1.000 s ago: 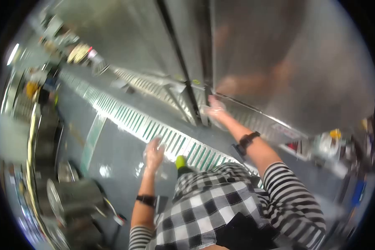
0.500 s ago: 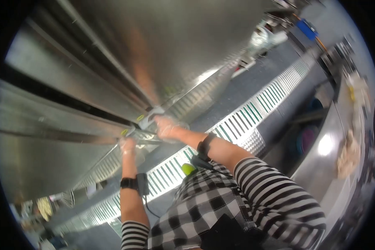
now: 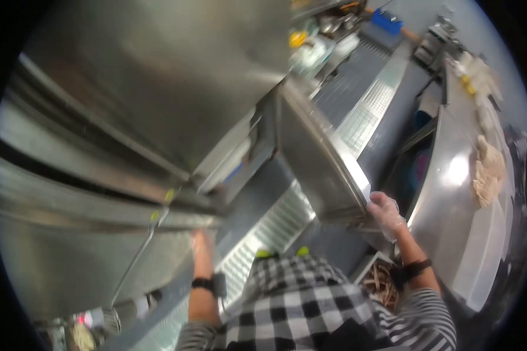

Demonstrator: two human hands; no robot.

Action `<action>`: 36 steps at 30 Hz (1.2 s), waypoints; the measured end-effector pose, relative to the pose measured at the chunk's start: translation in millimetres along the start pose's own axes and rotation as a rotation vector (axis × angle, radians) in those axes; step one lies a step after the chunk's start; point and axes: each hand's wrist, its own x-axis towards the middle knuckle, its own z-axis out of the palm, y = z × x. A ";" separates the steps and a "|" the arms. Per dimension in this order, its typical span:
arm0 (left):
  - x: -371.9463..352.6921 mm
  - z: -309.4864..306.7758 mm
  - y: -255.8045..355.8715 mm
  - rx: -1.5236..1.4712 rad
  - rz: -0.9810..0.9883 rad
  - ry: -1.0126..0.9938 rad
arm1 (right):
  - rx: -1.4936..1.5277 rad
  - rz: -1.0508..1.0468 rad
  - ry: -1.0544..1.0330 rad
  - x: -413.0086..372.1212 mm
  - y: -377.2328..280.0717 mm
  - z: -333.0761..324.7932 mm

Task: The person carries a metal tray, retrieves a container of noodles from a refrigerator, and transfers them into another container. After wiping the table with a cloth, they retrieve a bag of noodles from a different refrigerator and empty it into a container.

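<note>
A steel cabinet door (image 3: 313, 158) stands swung out to the right, and my right hand (image 3: 386, 215), in a clear plastic glove, is closed around its outer edge. My left hand (image 3: 201, 244), gloved too, is at the edge of the left steel door (image 3: 88, 257). Its fingers are smeared by motion. Behind the swung-out door, a gap in the steel cabinet (image 3: 216, 47) shows white containers (image 3: 231, 155) and something blue inside.
A drain grate (image 3: 269, 231) runs along the dark floor below me. To the right is a steel counter (image 3: 451, 169) with a beige cloth (image 3: 488, 171) on it. A box of brown strips (image 3: 380, 284) sits low by my right arm. Containers (image 3: 313, 52) stand farther off.
The right cabinet door has swung open to the right, with my right hand moving from the handle area to its outer edge. My left hand has shifted slightly down and right.
</note>
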 end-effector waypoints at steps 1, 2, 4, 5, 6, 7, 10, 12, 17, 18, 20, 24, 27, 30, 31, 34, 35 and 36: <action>-17.2 19.6 12.4 0.069 0.027 -0.117 | -0.538 -0.091 0.191 1.8 -12.7 -9.3; -18.6 39.6 27.0 -0.166 -0.051 -0.113 | -1.077 -0.138 0.396 4.7 -24.5 -21.1; -15.8 68.0 53.2 -0.387 -0.127 -0.139 | -1.146 -0.046 0.585 37.9 -15.5 -48.3; -11.0 77.6 69.6 -0.529 -0.195 -0.112 | -1.171 -0.037 0.677 56.7 -13.7 -62.2; -3.8 85.9 82.3 -0.674 -0.270 -0.081 | -1.180 -0.019 0.725 74.3 -11.9 -78.3; 10.1 91.3 88.2 -0.679 -0.258 -0.100 | -1.193 -0.004 0.771 87.4 -19.2 -92.2; 44.1 104.6 111.1 -0.780 -0.170 -0.188 | -1.187 0.279 0.929 125.2 -44.6 -106.8; 68.5 116.3 129.5 -0.890 -0.228 -0.125 | -1.081 0.312 0.899 147.0 -50.8 -102.5; 125.6 140.5 163.0 0.318 -0.115 -0.042 | -1.060 -0.016 0.367 154.5 -17.9 -27.4; 134.2 143.6 167.9 0.745 -0.054 -0.032 | -1.033 0.040 0.226 134.2 -25.3 -4.7; 166.8 149.2 156.0 0.948 -0.253 0.183 | -0.960 0.113 -0.004 136.0 24.0 19.1; 203.7 136.2 60.2 -0.154 0.357 0.077 | -0.866 0.201 -0.192 109.3 54.0 57.9; 171.0 140.5 68.5 0.708 0.588 -0.040 | -0.853 0.265 -0.351 114.1 67.6 78.9; 67.9 179.1 102.2 -0.581 0.091 -0.207 | -0.916 -0.008 -0.566 139.3 63.9 98.9; 42.7 187.6 109.9 -0.846 -0.017 -0.227 | -0.842 -0.004 -0.516 155.2 51.9 115.2; 10.6 210.8 91.6 -1.121 -0.248 -0.158 | -0.540 -0.290 -0.407 217.2 76.4 161.2; 9.2 219.2 79.9 -1.155 -0.339 -0.104 | -0.416 -0.434 -0.492 237.4 73.7 176.5; -2.6 224.1 71.7 -1.190 -0.435 -0.098 | 0.105 0.158 -0.370 235.7 26.6 196.4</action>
